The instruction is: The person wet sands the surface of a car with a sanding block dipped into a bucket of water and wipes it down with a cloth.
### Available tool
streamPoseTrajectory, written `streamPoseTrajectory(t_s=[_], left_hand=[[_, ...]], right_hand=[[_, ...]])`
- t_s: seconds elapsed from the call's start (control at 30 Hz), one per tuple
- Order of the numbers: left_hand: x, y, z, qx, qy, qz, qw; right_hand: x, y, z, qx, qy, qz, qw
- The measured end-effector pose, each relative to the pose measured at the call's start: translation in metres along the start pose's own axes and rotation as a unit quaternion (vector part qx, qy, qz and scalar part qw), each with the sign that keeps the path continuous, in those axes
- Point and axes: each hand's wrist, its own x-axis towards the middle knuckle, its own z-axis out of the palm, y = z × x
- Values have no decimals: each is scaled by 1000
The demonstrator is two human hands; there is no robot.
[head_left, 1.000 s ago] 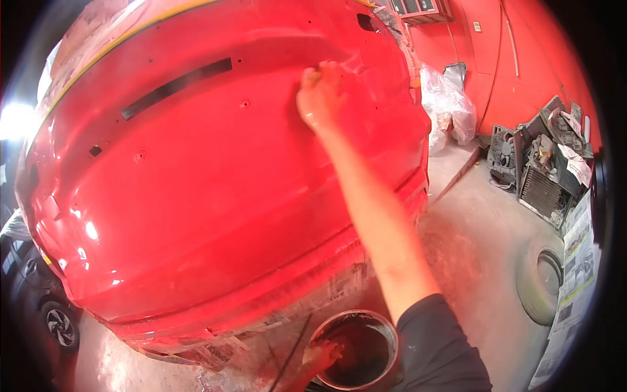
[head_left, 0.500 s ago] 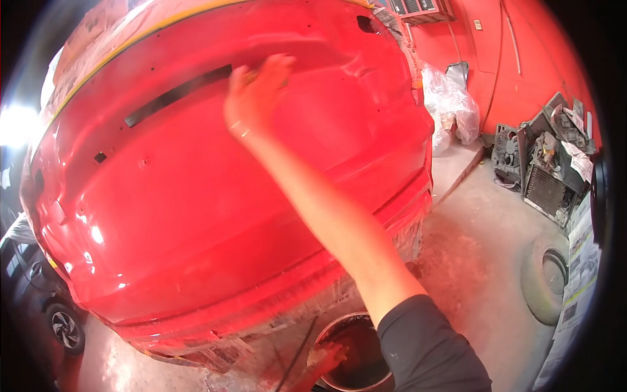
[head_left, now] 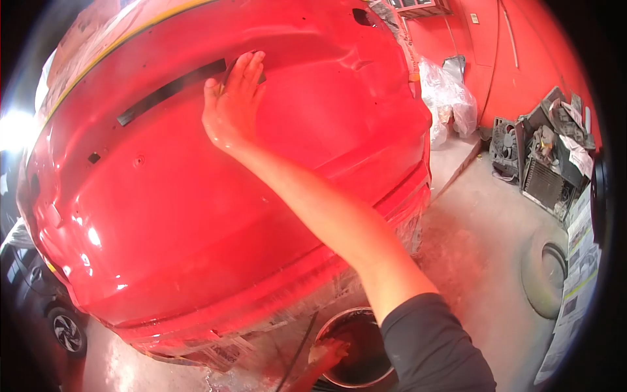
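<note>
A large red car body panel (head_left: pixel 170 222) fills the left and middle of the head view, its surface wet and glossy. My right hand (head_left: pixel 235 101) lies against its upper part, just right of a long dark slot (head_left: pixel 171 93). Under the fingers, a thin dark sheet that looks like sandpaper (head_left: pixel 262 76) is pressed to the panel; most of it is covered by the hand. Low in the view, my left hand (head_left: pixel 330 353) is over the left rim of a round bucket (head_left: pixel 358 380) with dark contents. Its fingers reach out loosely, and no held object shows in them.
Newspaper masking (head_left: pixel 228 353) hangs along the panel's lower edge. At right are a tire (head_left: pixel 545 277), old radiator and fan parts (head_left: pixel 545 186) and a plastic-wrapped bundle (head_left: pixel 447 101). A dark car (head_left: pixel 42 287) stands at the left.
My right hand has moved slightly left and down across the panel, and its fingers now lie flatter over the dark sheet. The left hand stays by the bucket.
</note>
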Motion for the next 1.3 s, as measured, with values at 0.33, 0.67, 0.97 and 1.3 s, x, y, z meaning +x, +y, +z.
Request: streamPoseTrajectory(t_s=[0.33,0.67,0.97,1.3], left_hand=[[-2,16,-30,-29,35,-7,999],[0,17,-25,-48,-14,-24,998],[-3,11,-20,-16,-41,-18,999],[0,6,-8,-17,46,-2,999]], right_hand=[[-4,41,1,-141,67,-122,980],[38,97,-91,-246,-247,-461,816],[-2,-6,26,-192,-280,-586,736],[-7,-13,30,-210,-227,-603,736]])
